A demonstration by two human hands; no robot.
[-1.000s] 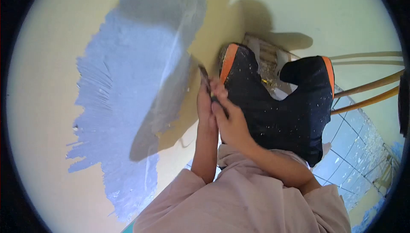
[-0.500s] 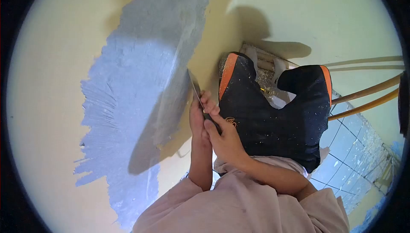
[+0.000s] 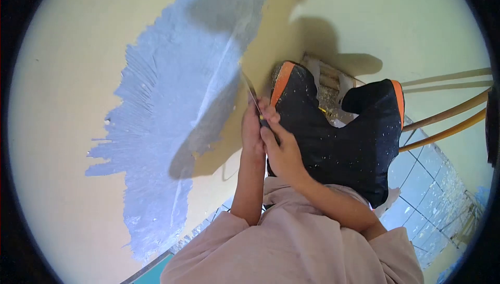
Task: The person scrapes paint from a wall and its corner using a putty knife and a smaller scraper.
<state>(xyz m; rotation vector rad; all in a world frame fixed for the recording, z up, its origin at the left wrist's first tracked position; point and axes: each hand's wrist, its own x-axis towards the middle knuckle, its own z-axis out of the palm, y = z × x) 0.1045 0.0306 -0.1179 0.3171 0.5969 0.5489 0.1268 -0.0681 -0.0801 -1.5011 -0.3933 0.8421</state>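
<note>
A putty knife with a thin blade (image 3: 249, 86) and a dark handle is held between both hands, its blade pointing up and to the left. My right hand (image 3: 284, 156) is closed around the handle, thumb along it. My left hand (image 3: 252, 130) is pressed close beside the tool, fingers curled about its upper handle near the blade; part of its grip is hidden. Left of the hands, a wall (image 3: 67, 91) carries a large bluish-grey patch (image 3: 172, 75) with ragged edges and ridges. The blade stands close to the patch's right edge.
Dark trousers with orange stripes (image 3: 338, 148) cover the bent legs. A paint-spattered wooden stand (image 3: 328, 83) shows between the knees. Speckled blue tiles (image 3: 416, 180) lie at lower right, where two brown curved bars (image 3: 448, 112) reach in. A teal surface (image 3: 155, 272) shows at bottom left.
Both hands and the putty knife have shifted slightly right in view. The view of the wall has turned and shifted, and the teal surface has come into sight at bottom left.
</note>
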